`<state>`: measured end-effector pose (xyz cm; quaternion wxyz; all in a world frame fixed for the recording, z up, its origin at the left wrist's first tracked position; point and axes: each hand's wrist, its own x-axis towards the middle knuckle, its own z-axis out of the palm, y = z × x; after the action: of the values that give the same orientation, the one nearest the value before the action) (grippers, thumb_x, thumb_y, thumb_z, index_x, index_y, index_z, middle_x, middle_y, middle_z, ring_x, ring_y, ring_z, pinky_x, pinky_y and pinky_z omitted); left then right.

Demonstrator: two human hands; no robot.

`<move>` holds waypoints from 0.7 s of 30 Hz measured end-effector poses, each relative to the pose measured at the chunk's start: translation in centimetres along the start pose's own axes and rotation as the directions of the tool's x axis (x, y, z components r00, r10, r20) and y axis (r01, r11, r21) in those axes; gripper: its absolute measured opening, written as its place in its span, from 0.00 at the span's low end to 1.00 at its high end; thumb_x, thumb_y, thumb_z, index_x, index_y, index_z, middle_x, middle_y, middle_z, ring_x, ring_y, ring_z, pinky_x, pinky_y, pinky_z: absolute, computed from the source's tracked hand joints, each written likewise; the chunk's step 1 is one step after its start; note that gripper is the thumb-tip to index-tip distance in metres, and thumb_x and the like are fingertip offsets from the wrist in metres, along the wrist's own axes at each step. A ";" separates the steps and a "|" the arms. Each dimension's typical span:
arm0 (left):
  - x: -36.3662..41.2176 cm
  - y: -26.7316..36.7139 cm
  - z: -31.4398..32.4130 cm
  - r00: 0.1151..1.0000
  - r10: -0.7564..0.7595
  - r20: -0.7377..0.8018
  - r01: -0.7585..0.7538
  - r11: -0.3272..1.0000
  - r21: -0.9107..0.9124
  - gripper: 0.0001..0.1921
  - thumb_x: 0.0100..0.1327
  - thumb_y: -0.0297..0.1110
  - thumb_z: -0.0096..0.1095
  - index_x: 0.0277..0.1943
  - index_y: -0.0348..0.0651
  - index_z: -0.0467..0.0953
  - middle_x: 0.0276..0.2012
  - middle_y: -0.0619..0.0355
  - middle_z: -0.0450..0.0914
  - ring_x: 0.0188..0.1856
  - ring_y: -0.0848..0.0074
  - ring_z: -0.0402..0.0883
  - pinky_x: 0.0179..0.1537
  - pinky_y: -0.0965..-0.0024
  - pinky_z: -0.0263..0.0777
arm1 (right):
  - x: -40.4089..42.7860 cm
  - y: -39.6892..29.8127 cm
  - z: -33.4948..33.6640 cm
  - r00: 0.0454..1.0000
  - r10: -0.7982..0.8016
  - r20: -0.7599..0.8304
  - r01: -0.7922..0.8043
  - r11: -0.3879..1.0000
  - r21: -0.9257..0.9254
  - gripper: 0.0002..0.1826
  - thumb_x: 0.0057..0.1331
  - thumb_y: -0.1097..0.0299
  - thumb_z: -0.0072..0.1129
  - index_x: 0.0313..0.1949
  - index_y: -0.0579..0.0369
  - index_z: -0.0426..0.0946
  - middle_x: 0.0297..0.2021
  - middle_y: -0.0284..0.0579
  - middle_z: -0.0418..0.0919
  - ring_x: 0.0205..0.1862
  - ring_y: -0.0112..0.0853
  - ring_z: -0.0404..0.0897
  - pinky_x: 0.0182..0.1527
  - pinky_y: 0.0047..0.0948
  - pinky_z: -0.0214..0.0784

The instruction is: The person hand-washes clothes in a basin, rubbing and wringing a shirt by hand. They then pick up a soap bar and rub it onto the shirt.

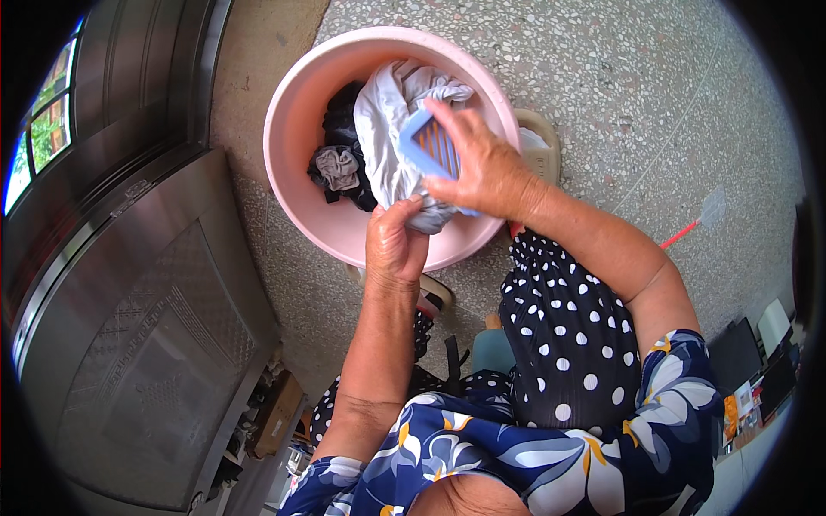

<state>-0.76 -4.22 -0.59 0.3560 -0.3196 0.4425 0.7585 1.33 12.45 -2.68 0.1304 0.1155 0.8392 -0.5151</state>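
A pale grey cloth garment [387,122], bunched up, hangs across a round pink plastic basin [287,193]. My left hand [395,242] pinches its lower end near the basin's front rim. In my right hand [487,164] is a blue plastic scrubbing tool [416,138] with orange bars, gripped at its sides by thumb and fingers. It lies against or just over the cloth; contact cannot be told. Under and left of the garment, black clothing [342,122] rests in the basin, along with a small crumpled grey cloth [337,169].
The basin stands on a speckled terrazzo floor [613,97]. A metal door [161,361] stands at the left. Beside the basin are my shoes, one light brown [542,145]. A red-handled fly swatter [681,233] lies to the right. Open shelves with boxes [277,413] are at lower left.
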 end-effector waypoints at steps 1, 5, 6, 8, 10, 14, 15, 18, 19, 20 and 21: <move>-0.1 0.2 -0.1 1.000 -0.002 0.000 0.002 1.000 0.002 0.23 0.51 0.16 0.50 0.54 0.26 0.62 0.47 0.45 0.74 0.49 0.61 0.75 0.55 0.58 0.67 | 0.4 0.6 -0.5 1.000 0.002 -0.002 -0.002 1.000 0.002 0.46 0.49 0.54 0.61 0.64 0.51 0.47 0.51 0.63 0.61 0.52 0.52 0.69 0.55 0.41 0.64; -0.1 1.4 -1.5 1.000 -0.007 0.004 0.008 0.990 -0.139 0.22 0.51 0.15 0.50 0.52 0.26 0.64 0.49 0.44 0.73 0.54 0.61 0.71 0.61 0.54 0.59 | -0.1 1.0 -5.2 0.990 0.124 -0.065 -0.034 0.664 0.747 0.44 0.52 0.55 0.61 0.64 0.53 0.49 0.51 0.58 0.65 0.52 0.41 0.69 0.50 0.33 0.69; 0.2 1.1 -1.3 0.999 -0.033 -0.002 0.032 0.985 -0.170 0.22 0.51 0.15 0.50 0.53 0.26 0.64 0.50 0.45 0.73 0.54 0.61 0.71 0.62 0.53 0.58 | -1.0 2.0 -6.6 0.976 0.196 -0.089 -0.033 0.542 0.839 0.44 0.52 0.53 0.59 0.64 0.53 0.48 0.49 0.57 0.66 0.51 0.39 0.70 0.46 0.31 0.72; 0.3 1.0 -1.5 0.998 -0.052 -0.016 0.048 0.980 -0.194 0.23 0.51 0.15 0.50 0.53 0.27 0.64 0.50 0.45 0.73 0.55 0.61 0.70 0.62 0.53 0.57 | -1.4 4.6 -9.0 0.909 0.323 -0.262 -0.021 0.665 0.747 0.49 0.50 0.50 0.61 0.65 0.54 0.46 0.45 0.54 0.67 0.47 0.37 0.72 0.43 0.30 0.74; 0.7 0.6 -1.4 0.996 -0.086 -0.001 0.083 0.967 -0.242 0.23 0.51 0.15 0.50 0.53 0.27 0.64 0.50 0.46 0.73 0.55 0.61 0.70 0.63 0.53 0.56 | -1.9 8.8 -10.1 0.810 0.456 -0.369 -0.087 0.715 0.694 0.44 0.54 0.51 0.57 0.64 0.56 0.47 0.47 0.55 0.68 0.45 0.37 0.74 0.41 0.33 0.74; 1.0 0.5 -2.0 0.996 -0.089 0.003 0.087 0.975 -0.202 0.25 0.49 0.16 0.52 0.54 0.29 0.64 0.51 0.47 0.73 0.55 0.60 0.70 0.63 0.53 0.55 | -4.9 16.4 -12.2 0.877 0.480 -0.008 -0.052 0.112 0.992 0.35 0.58 0.52 0.53 0.59 0.60 0.58 0.46 0.56 0.71 0.43 0.41 0.76 0.39 0.39 0.74; 1.0 0.7 -2.2 0.995 -0.093 0.017 0.095 0.975 -0.201 0.25 0.49 0.16 0.51 0.55 0.29 0.64 0.52 0.47 0.72 0.55 0.60 0.70 0.63 0.53 0.55 | -5.3 17.7 -11.9 0.869 0.495 -0.024 -0.046 0.129 0.991 0.35 0.58 0.52 0.53 0.59 0.60 0.58 0.46 0.56 0.71 0.43 0.41 0.76 0.39 0.39 0.74; 1.0 0.7 -2.3 0.992 -0.122 0.023 0.124 0.974 -0.189 0.26 0.50 0.16 0.51 0.55 0.29 0.63 0.52 0.47 0.72 0.55 0.60 0.70 0.63 0.52 0.55 | -6.2 20.3 -10.7 0.940 0.342 -0.010 0.040 -0.082 0.996 0.33 0.56 0.51 0.52 0.56 0.61 0.63 0.45 0.58 0.73 0.44 0.44 0.76 0.41 0.44 0.73; 1.1 0.5 -2.2 0.994 -0.110 -0.013 0.106 0.976 -0.191 0.26 0.50 0.16 0.50 0.56 0.28 0.62 0.52 0.46 0.72 0.55 0.58 0.70 0.62 0.51 0.56 | -6.4 20.9 -10.5 0.942 0.335 -0.002 0.052 -0.143 0.988 0.36 0.56 0.50 0.51 0.58 0.62 0.60 0.49 0.59 0.69 0.47 0.46 0.74 0.46 0.46 0.70; 1.3 0.3 -2.1 0.994 -0.098 -0.049 0.087 0.977 -0.193 0.27 0.49 0.16 0.49 0.56 0.28 0.61 0.52 0.45 0.71 0.55 0.56 0.70 0.61 0.49 0.58 | -6.8 21.5 -10.6 0.945 0.326 0.007 0.064 -0.205 0.977 0.38 0.57 0.50 0.50 0.60 0.63 0.56 0.54 0.61 0.66 0.50 0.47 0.72 0.51 0.48 0.67; 1.3 0.3 -2.1 0.994 -0.099 -0.048 0.088 0.978 -0.188 0.27 0.49 0.16 0.49 0.56 0.28 0.61 0.52 0.45 0.71 0.55 0.56 0.70 0.61 0.49 0.58 | -7.0 21.6 -10.5 0.945 0.327 0.004 0.068 -0.207 0.976 0.38 0.57 0.50 0.50 0.60 0.63 0.56 0.54 0.61 0.66 0.50 0.47 0.72 0.51 0.48 0.67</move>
<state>-1.35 -5.87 -2.34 0.3472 -0.3935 0.3643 0.7694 13.92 31.01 -13.82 -0.0621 0.3260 0.1253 -0.9350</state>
